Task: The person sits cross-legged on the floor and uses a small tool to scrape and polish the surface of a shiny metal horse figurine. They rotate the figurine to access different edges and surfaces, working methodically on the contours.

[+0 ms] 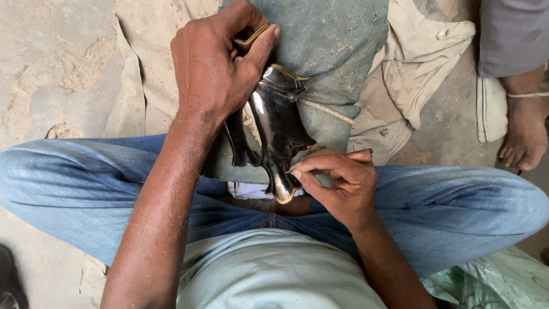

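Note:
A shiny dark metal piece (269,134) with brass-coloured edges lies on a grey-green padded block (329,51) between my crossed legs. My left hand (214,63) presses down on its upper part, fingers curled over the top edge. At the lower end of the piece, my right hand (337,180) pinches something small against the metal; what it pinches is hidden by the fingers.
My legs in blue jeans (452,200) spread left and right across the view. Beige cloth (414,57) lies crumpled behind the block on a dusty floor. Another person's bare foot (523,134) stands at the right edge. Green fabric (497,280) sits at bottom right.

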